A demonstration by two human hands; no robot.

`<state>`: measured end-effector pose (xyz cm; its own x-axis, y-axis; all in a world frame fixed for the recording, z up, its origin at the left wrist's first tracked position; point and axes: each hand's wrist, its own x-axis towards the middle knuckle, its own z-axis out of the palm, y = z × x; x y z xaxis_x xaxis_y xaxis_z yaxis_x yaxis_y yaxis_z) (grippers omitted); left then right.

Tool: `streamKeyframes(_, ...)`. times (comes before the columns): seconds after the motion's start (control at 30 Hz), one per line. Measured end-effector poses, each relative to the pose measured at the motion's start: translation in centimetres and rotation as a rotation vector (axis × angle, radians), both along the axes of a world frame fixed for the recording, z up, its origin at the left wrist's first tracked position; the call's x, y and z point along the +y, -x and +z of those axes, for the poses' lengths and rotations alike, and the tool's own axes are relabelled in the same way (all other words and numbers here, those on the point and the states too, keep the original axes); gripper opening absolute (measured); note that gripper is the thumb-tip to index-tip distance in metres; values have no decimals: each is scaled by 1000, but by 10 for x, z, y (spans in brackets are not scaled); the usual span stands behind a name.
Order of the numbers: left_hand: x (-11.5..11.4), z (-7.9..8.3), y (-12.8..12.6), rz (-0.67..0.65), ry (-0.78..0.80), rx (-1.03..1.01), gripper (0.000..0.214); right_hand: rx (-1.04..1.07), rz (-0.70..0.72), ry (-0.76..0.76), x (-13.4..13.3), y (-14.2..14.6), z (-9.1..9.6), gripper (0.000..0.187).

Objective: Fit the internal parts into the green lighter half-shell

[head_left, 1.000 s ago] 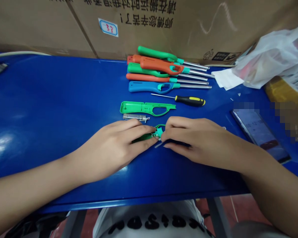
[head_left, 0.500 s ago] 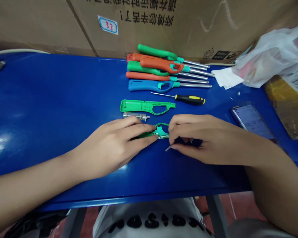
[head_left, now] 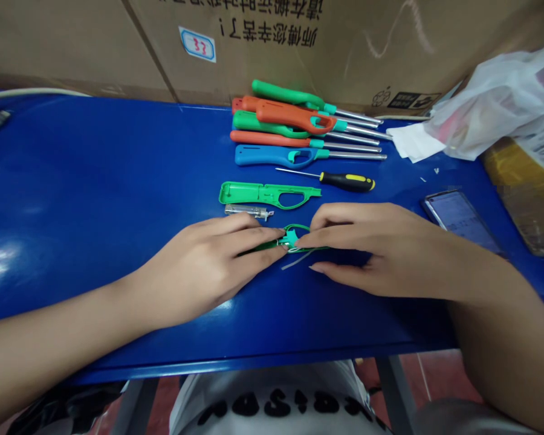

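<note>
My left hand (head_left: 208, 269) grips a green lighter half-shell (head_left: 265, 246), its fingertips pressing along the edge and covering much of it. Inside the shell sits a teal trigger (head_left: 291, 237), with white wire beside it. My right hand (head_left: 367, 248) is open over the shell's other end: the index fingertip touches the trigger, and the thumb stands apart below. A thin clear tube (head_left: 294, 261) extends from the shell near that thumb. Just behind my left fingers lie a clear fuel tank (head_left: 248, 211) and the matching green half-shell (head_left: 272, 194), hollow side up.
A black-and-yellow screwdriver (head_left: 348, 181) lies behind the shells. Farther back are several assembled lighters, including a blue lighter (head_left: 263, 155), against a cardboard box (head_left: 118, 54). On the right are a phone (head_left: 462, 220) and a plastic bag (head_left: 494, 103).
My right thumb has let go of the thin tube, which now points left. My right index finger has stretched leftward onto the trigger. My left hand stays in place.
</note>
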<state>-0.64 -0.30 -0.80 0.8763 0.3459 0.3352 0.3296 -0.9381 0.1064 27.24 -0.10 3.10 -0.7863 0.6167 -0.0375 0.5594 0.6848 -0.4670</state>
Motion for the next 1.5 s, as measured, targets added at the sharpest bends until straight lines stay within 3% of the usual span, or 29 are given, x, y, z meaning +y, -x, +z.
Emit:
streamKeyframes(0.13,-1,-1,1,5,27,-48,29,13,-11,-21,-2,5,-4,20)
streamKeyframes(0.3,-1,0,1,12,47,-70,29,72,-134,-68,-3,16,-13,18)
streamKeyframes(0.6,0,-4,-1,-12,31,-103,27,144,-77,-48,3,15,-25,9)
streamKeyframes(1.03,0,-4,0,-12,36,-119,26,133,-93,-75,1,17,-25,9)
streamKeyframes(1.23,0,-2,-1,-9,34,-92,27,208,-219,-25,-1,25,-25,3)
streamKeyframes(1.5,0,2,-2,-18,-21,-23,27,176,-283,-11,-4,28,-25,5)
